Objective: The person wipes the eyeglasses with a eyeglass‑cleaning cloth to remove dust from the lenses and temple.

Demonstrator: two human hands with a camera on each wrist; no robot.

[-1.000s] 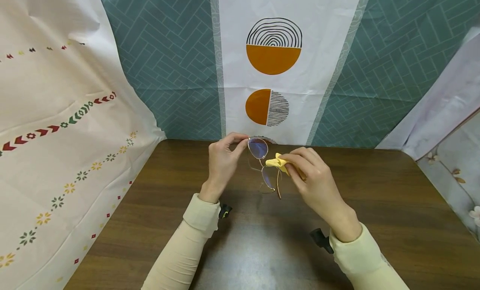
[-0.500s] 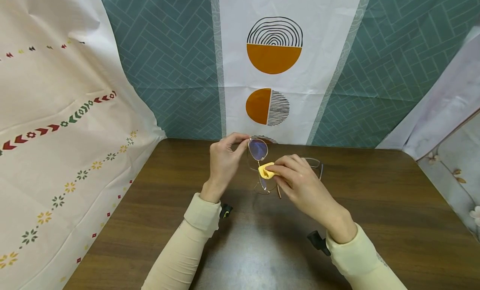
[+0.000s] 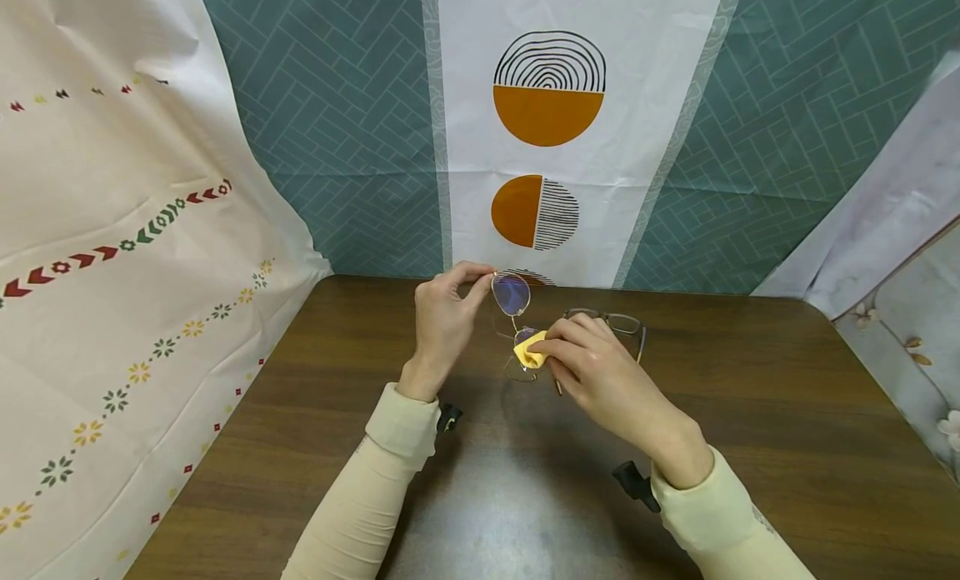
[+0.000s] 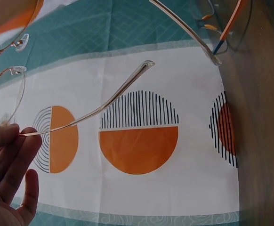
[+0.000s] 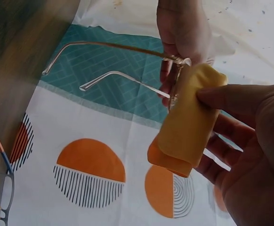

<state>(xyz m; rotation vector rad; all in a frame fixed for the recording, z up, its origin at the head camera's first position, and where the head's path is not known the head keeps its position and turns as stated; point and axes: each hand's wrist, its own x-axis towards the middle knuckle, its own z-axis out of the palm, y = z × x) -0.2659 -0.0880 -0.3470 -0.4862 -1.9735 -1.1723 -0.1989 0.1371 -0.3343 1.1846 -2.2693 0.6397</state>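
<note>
Thin gold-rimmed eyeglasses (image 3: 512,294) are held up above the table, one lens above the other. My left hand (image 3: 447,317) pinches them at the outer corner of the upper lens, near the hinge; in the left wrist view its fingertips (image 4: 31,136) grip the start of a temple arm (image 4: 113,96). My right hand (image 3: 600,363) pinches a folded yellow cloth (image 3: 531,351) over the lower lens. In the right wrist view the cloth (image 5: 189,122) hides most of that lens, with the thumb (image 5: 231,99) pressed on its outer side.
A second pair of eyeglasses (image 3: 624,323) with darker frames lies on the brown wooden table (image 3: 750,397) behind my right hand. A patterned fabric backdrop (image 3: 345,130) rises at the table's far edge. White printed cloth (image 3: 150,272) hangs along the left side.
My right hand has moved left and slightly down with the yellow cloth, from the lower lens's upper edge onto its face. The second eyeglasses have come into view. My left hand barely shifts.
</note>
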